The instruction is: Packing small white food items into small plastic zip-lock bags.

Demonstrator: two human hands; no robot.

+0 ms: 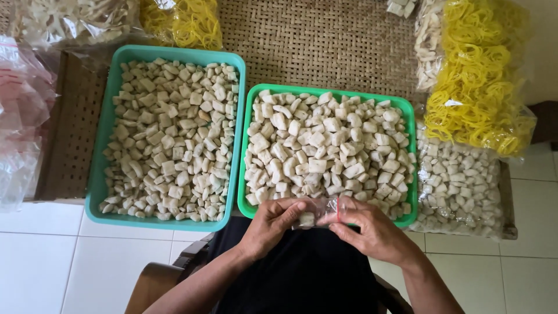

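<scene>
Both hands meet low in the head view, just at the near rim of the green tray (251, 152), and between them sits a small clear plastic bag (317, 214) with a few pale chunks inside. The left hand (273, 224) has its grip clamped on the bag's left side, thumb on top and fingers curled beneath; the right hand (372, 232) has its grip pinched together on the bag's right edge, where a thin red line shows on the plastic. Directly beyond the grip, the green tray is heaped with pale, blocky chunks (328, 148). Beyond and to the left of the grip lies a teal tray (96, 163) filled with the same kind of pieces, the two trays just beside each other on a woven worktop (325, 40). To the right of the grip rests a large clear bag of chunks (459, 192), and past that a bag of yellow rubber bands (479, 81). Far to the left of the grip lies a pile of empty clear bags (20, 116). Beneath the grip, dark cloth covers the person's lap (302, 279).
</scene>
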